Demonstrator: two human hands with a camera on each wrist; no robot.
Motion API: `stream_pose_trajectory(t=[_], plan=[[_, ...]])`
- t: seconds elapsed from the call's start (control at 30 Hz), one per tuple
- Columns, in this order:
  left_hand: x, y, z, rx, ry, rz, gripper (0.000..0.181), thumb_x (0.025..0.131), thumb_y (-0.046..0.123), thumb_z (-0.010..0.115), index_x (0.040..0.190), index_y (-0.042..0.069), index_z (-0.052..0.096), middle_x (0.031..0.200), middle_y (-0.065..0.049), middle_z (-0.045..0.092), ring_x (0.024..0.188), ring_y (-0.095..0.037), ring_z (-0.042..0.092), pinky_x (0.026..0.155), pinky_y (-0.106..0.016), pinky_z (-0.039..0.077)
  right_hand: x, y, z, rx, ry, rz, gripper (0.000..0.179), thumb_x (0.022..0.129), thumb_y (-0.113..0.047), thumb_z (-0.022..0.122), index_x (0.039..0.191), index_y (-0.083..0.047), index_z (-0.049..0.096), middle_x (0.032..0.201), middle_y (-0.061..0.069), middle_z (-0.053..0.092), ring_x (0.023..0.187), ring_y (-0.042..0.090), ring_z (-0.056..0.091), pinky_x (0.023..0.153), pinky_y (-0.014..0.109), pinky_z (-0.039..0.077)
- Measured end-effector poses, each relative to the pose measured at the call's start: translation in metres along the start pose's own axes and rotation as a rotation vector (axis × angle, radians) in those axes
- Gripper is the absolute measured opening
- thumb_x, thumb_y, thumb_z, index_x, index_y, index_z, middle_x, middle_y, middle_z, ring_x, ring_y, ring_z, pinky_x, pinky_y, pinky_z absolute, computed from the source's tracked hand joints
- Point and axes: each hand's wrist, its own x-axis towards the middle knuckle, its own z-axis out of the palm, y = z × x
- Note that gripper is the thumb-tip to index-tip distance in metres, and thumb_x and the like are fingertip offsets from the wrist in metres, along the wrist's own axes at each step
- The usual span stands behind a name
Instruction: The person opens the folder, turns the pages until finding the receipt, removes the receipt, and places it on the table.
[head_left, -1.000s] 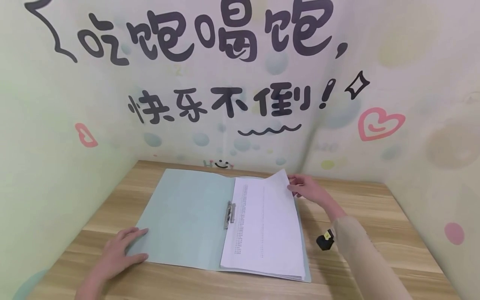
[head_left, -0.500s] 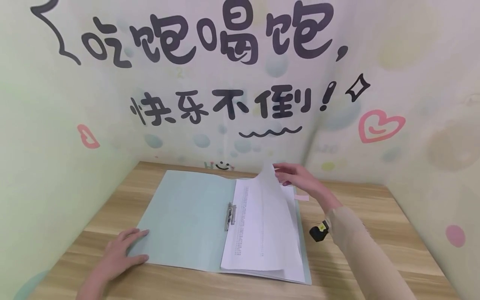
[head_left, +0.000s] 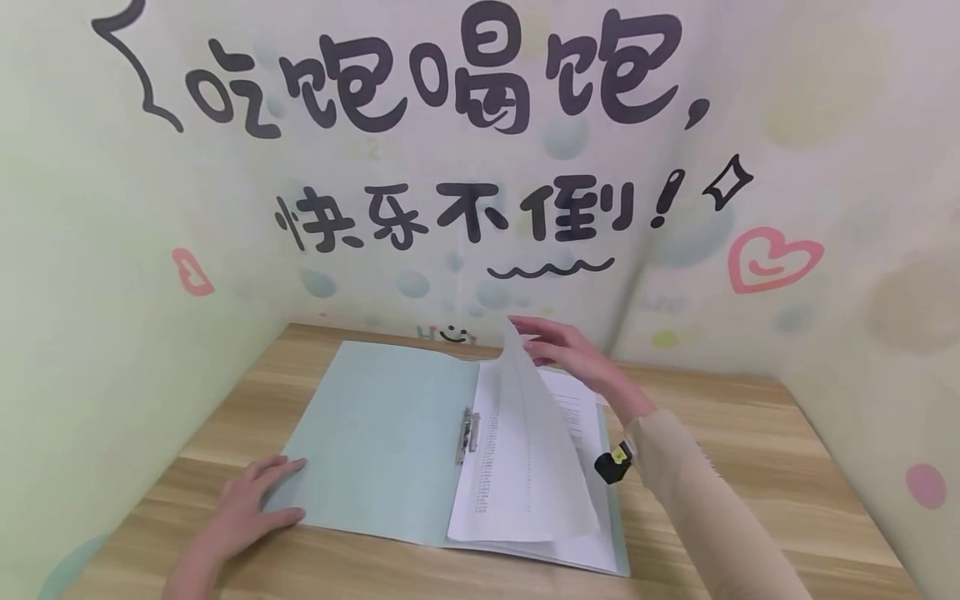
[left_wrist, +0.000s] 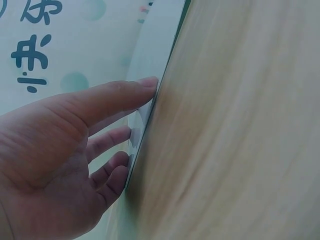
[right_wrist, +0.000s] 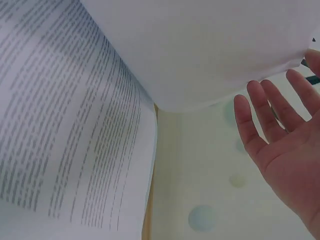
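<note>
A light blue folder (head_left: 375, 442) lies spread on the wooden table, with a metal clip (head_left: 468, 433) at its spine and a stack of printed papers (head_left: 600, 542) on its right side. My left hand (head_left: 251, 504) rests its thumb and fingertips on the lower left corner of the cover; in the left wrist view they touch close along its edge. At the far end of the stack, my right hand (head_left: 562, 346) pinches the upper corner of the top sheet (head_left: 517, 400). That sheet is lifted and bends leftward, baring a page dense with text (right_wrist: 65, 120) underneath.
A small black object with a yellow label (head_left: 613, 463) appears beside the right sleeve. A wall with large black characters (head_left: 480, 217) stands right behind the table (head_left: 757, 467), and side walls close it in on both sides.
My right hand has drawn the top sheet's corner up and leftward, so the sheet curls over further and more of the printed page below shows. My left hand stays at the folder corner.
</note>
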Motion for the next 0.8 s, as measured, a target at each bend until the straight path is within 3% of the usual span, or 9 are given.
stream_pose_trajectory(t=[0.17,0.3,0.6,0.8], plan=[[0.000,0.002,0.000,-0.009,0.005,-0.001,0.066,0.074,0.024,0.083,0.132,0.004,0.059,0.135,-0.031,0.049,0.122,-0.053,0.042,0.093,-0.063,0.026,0.010,-0.003,0.015,0.025,-0.018,-0.032,0.047,0.100,-0.019,0.052,0.147,-0.017,0.047,0.149,0.009,0.051,0.130,0.037,0.052,0.104,0.041,0.048],[0.000,0.001,0.000,-0.011,0.001,-0.008,0.066,0.075,0.025,0.083,0.132,0.004,0.059,0.136,-0.031,0.049,0.123,-0.054,0.041,0.094,-0.065,0.027,0.020,-0.007,0.027,-0.050,-0.044,-0.065,0.050,0.097,-0.015,0.056,0.147,-0.019,0.048,0.150,0.004,0.049,0.134,0.031,0.049,0.108,0.048,0.042],[-0.001,-0.003,0.000,-0.002,0.006,-0.016,0.065,0.074,0.026,0.083,0.131,0.004,0.060,0.136,-0.030,0.049,0.123,-0.056,0.040,0.095,-0.070,0.028,0.044,-0.010,0.052,-0.144,-0.162,-0.078,0.059,0.091,-0.005,0.059,0.146,-0.025,0.049,0.154,-0.001,0.044,0.138,0.027,0.043,0.103,0.045,0.046],[-0.001,-0.003,0.000,-0.004,0.019,-0.003,0.065,0.074,0.026,0.083,0.131,0.005,0.060,0.136,-0.030,0.049,0.122,-0.057,0.041,0.093,-0.071,0.029,0.059,-0.003,0.069,-0.185,-0.224,-0.103,0.063,0.089,-0.005,0.062,0.148,-0.023,0.046,0.160,-0.003,0.035,0.146,0.024,0.035,0.113,0.048,0.040]])
